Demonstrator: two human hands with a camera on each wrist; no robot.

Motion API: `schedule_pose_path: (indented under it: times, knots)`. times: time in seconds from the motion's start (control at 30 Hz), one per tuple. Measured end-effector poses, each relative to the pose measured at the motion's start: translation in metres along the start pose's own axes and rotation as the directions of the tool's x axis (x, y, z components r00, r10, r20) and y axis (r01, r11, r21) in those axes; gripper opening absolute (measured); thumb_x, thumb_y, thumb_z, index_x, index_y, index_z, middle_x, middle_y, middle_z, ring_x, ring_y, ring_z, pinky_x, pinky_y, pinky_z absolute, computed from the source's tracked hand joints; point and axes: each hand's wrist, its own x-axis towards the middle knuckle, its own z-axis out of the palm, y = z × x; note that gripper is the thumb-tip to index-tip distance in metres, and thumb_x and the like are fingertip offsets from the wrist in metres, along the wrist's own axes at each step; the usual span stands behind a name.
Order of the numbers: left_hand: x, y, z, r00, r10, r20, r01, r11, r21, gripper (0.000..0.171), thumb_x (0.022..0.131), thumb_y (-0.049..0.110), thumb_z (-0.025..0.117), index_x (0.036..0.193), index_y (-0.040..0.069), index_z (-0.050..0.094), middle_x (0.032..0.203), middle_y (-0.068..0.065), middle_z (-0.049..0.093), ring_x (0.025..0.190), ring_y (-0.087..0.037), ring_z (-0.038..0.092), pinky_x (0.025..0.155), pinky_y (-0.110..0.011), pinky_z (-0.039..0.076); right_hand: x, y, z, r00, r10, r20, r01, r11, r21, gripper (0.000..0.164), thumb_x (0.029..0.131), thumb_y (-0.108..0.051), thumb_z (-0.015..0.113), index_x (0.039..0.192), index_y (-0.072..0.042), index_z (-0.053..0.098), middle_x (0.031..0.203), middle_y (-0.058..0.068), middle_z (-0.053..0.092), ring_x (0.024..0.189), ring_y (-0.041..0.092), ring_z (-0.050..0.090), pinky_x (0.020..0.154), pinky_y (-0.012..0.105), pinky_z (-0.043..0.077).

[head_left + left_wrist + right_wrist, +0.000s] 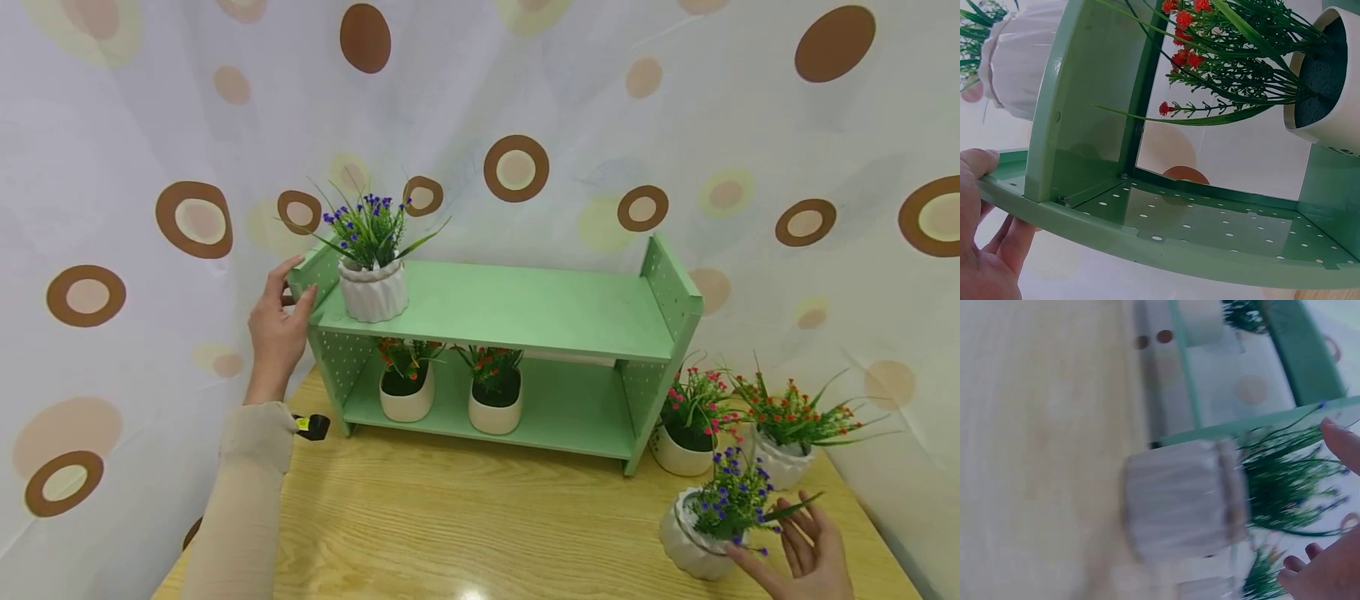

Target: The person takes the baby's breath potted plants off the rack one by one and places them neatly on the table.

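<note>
My left hand grips the upper left side panel of a green two-tier shelf; in the left wrist view, the thumb and fingers lie on opposite sides of the panel. Beside it on the top tier stands a ribbed white pot of purple flowers. At the lower right, a second ribbed white pot of purple flowers rests on the table. Around its leaves my right hand has its thumb and fingers spread apart. The right wrist view is blurred, with that white pot below the hand.
Two cream pots with red flowers stand on the lower tier. Right of the shelf are a cream pot of pink flowers and a white pot of orange-red flowers. A dotted curtain hangs behind the wooden table.
</note>
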Motion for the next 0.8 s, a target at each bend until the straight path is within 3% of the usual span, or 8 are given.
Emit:
schedule_pose_path:
  times: [0.1,0.17,0.27,0.4,0.5,0.63,0.8]
  knots:
    - [0.000,0.001,0.000,1.000,0.003,-0.005,-0.003,1.000,-0.001,0.047,0.106,0.035,0.058,0.152,0.036,0.048,0.127,-0.017,0.068,0.102,-0.033,0.067,0.069,-0.017,0.043,-0.017,-0.023,-0.002,0.990,-0.132,-0.043,0.135,0.986,0.093,0.113,0.086,0.001,0.081,0.166,-0.033,0.010,0.145,-0.023,0.039,0.158,0.008,0.019,0.121,0.011,0.015]
    - [0.000,0.002,0.000,1.000,0.002,-0.010,-0.002,1.000,-0.004,0.047,0.106,0.035,0.058,0.152,0.037,0.048,0.127,-0.016,0.068,0.101,-0.032,0.066,0.069,-0.017,0.043,-0.027,-0.039,0.000,0.971,-0.232,-0.056,0.236,0.965,0.109,0.110,0.084,0.010,0.079,0.166,-0.029,0.018,0.137,-0.026,0.043,0.152,0.002,0.028,0.120,0.010,0.017]
    - [0.001,0.003,0.000,1.000,0.001,-0.014,-0.001,1.000,-0.004,0.047,0.106,0.034,0.058,0.152,0.037,0.049,0.127,-0.017,0.069,0.100,-0.031,0.066,0.069,-0.018,0.043,-0.040,-0.062,0.008,0.936,-0.348,-0.051,0.351,0.932,0.089,0.106,0.081,0.018,0.077,0.164,-0.025,0.027,0.139,-0.022,0.047,0.142,-0.001,0.037,0.118,0.008,0.022]
    - [0.001,0.003,0.000,1.000,0.001,-0.014,-0.001,1.000,-0.001,0.047,0.106,0.033,0.058,0.152,0.037,0.049,0.127,-0.018,0.069,0.101,-0.034,0.066,0.070,-0.019,0.043,-0.051,-0.091,0.024,0.874,-0.486,-0.002,0.484,0.869,0.101,0.101,0.079,0.024,0.074,0.161,-0.017,0.033,0.143,-0.013,0.051,0.138,0.001,0.043,0.113,0.008,0.030]
    - [0.001,0.002,0.000,1.000,0.001,-0.015,-0.001,1.000,-0.002,0.047,0.106,0.033,0.058,0.152,0.037,0.049,0.127,-0.018,0.069,0.101,-0.034,0.066,0.070,-0.019,0.043,-0.055,-0.111,0.040,0.796,-0.599,0.086,0.580,0.796,0.173,0.097,0.078,0.028,0.071,0.160,-0.011,0.035,0.146,-0.005,0.052,0.139,0.004,0.045,0.112,0.009,0.032]
    - [0.001,0.001,0.001,1.000,0.004,-0.013,-0.004,1.000,-0.005,0.047,0.106,0.033,0.058,0.152,0.037,0.049,0.127,-0.017,0.069,0.100,-0.033,0.066,0.070,-0.018,0.043,-0.057,-0.135,0.070,0.704,-0.681,0.200,0.645,0.731,0.223,0.092,0.082,0.024,0.070,0.160,-0.009,0.033,0.151,0.001,0.050,0.141,0.007,0.045,0.113,0.011,0.033]
    - [0.001,0.000,0.001,1.000,-0.002,-0.011,0.002,1.000,-0.011,0.047,0.106,0.033,0.058,0.152,0.037,0.049,0.126,-0.016,0.069,0.098,-0.028,0.065,0.068,-0.017,0.044,-0.054,-0.164,0.124,0.661,-0.683,0.310,0.638,0.729,0.247,0.086,0.090,0.011,0.073,0.161,-0.015,0.033,0.155,0.012,0.045,0.143,0.010,0.044,0.115,0.014,0.034]
